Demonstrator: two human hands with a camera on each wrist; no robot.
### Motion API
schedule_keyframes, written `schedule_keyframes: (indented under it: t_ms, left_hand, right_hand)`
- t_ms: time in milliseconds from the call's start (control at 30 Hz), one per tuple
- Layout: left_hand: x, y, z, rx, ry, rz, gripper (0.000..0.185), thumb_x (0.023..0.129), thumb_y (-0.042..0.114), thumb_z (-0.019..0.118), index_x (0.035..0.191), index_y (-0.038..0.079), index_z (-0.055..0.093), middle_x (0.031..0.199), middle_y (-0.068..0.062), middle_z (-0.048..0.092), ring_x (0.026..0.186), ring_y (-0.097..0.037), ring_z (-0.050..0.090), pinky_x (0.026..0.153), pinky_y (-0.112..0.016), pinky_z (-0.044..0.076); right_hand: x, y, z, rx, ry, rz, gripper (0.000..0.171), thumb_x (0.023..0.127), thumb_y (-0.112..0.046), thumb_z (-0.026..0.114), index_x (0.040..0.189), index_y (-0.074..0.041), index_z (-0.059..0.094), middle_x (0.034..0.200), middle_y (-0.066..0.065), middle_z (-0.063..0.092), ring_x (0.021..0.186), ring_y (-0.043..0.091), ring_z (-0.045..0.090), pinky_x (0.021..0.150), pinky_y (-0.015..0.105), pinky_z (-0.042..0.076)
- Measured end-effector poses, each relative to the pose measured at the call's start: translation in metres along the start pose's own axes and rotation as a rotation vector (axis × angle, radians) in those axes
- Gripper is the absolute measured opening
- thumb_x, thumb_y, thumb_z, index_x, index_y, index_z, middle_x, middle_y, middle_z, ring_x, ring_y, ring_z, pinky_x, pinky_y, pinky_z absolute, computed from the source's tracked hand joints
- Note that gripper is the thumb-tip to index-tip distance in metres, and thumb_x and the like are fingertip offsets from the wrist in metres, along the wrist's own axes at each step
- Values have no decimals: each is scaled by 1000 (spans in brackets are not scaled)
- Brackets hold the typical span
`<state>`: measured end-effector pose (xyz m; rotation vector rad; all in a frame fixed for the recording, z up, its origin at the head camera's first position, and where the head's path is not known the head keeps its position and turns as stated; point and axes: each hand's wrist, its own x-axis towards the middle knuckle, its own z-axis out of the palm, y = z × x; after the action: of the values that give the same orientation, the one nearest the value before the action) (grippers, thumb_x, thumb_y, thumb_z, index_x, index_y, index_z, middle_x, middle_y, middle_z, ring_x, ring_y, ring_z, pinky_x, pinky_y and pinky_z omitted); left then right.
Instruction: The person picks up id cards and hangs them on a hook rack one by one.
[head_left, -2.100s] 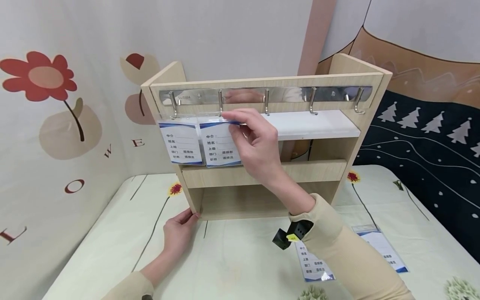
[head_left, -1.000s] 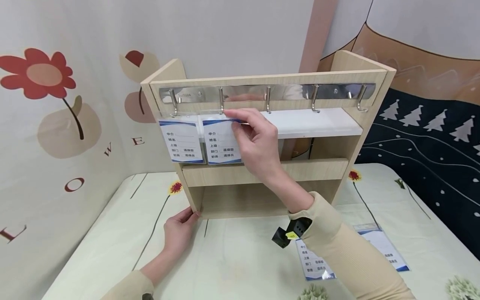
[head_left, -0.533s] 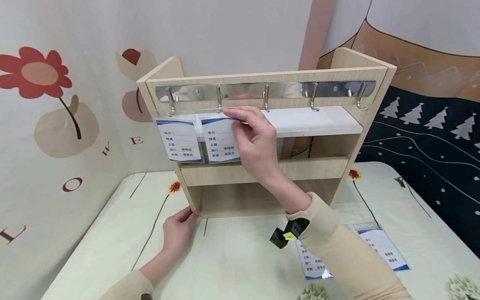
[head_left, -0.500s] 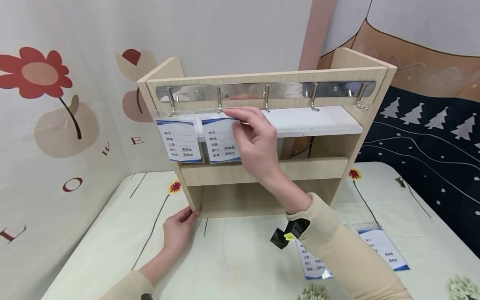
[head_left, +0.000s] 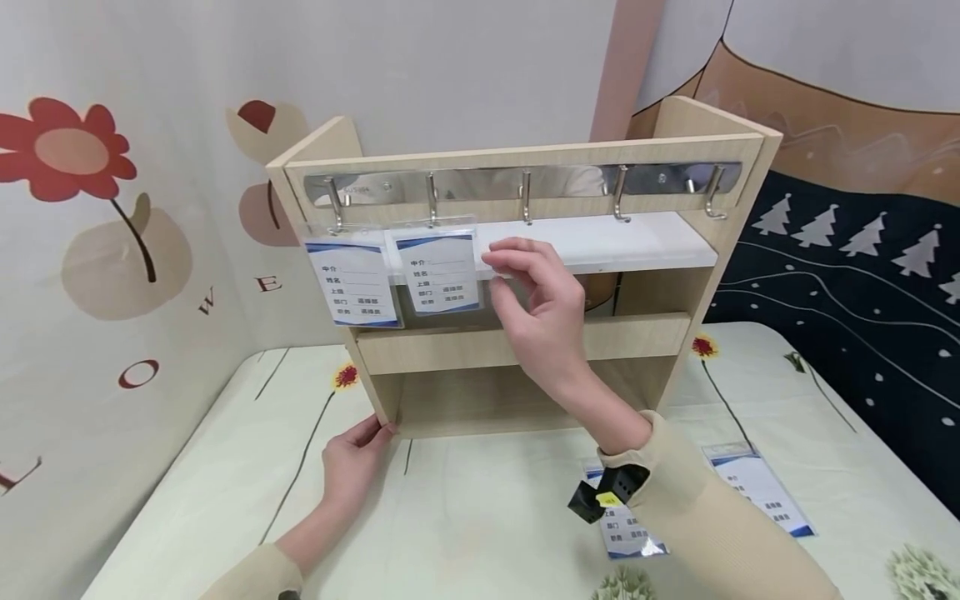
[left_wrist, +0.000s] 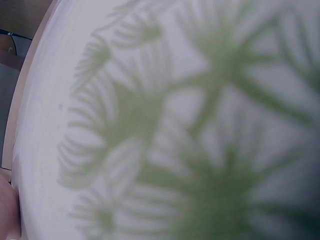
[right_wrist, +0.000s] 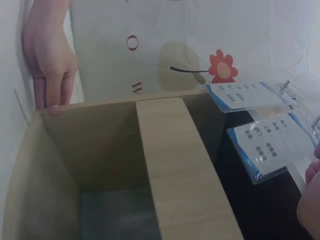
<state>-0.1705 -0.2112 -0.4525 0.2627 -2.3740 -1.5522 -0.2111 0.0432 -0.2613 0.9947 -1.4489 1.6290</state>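
My left hand [head_left: 352, 467] grips the lower left front corner of a light wooden shelf [head_left: 525, 346], its fingers also visible in the right wrist view. My right hand [head_left: 551, 321] holds nothing; its bent fingers and thumb are apart, just right of the second badge holder. That clear badge holder [head_left: 441, 271] with a blue-and-white card hangs at the second hook [head_left: 432, 200] from the left. Another badge holder [head_left: 354, 283] hangs beside it at the leftmost hook [head_left: 334, 204]. Where the holders meet the hook tips is too small to tell.
Three more hooks on the metal strip [head_left: 480, 185] bear nothing. Two badge holders lie on the flowered tablecloth [head_left: 465, 508]: one [head_left: 626, 533] partly under my right forearm, another [head_left: 761, 492] farther right. A white board [head_left: 637, 242] spans the shelf behind the hooks.
My right hand has let go of the second badge holder and moved right and slightly down. The holder now hangs by itself, its whole card showing. My left hand keeps its grip.
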Motion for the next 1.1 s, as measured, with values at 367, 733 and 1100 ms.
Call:
schedule_keyframes:
  t_ms: [367,733,1100]
  left_hand:
    - [1,-1,0,-8,10,12,33,97,8,70,128,-4,69,121,-20,70,109,-18,67,76,-7,51]
    - [1,-3,-1,-19,-1,-5,34,98,8,69,129,-4,67,124,-20,68,99,1,65,76,-7,51]
    - [2,-4,-2,2,-10,3,35,98,8,69,131,-4,67,124,-20,68,113,-23,66,76,-7,50]
  right_hand:
    - [-28,-1,-45,6,-123,57,23,84,27,58,103,18,66,110,16,66,105,24,63,95,34,56]
    - [-59,-6,-81,-40,-277,180,35,81,27,66,113,13,66,109,26,66,104,20,66,93,29,56]
    - [-91,-3,-103,-61,-422,335,38,88,21,66,123,10,65,118,14,69,106,17,68,94,29,56]
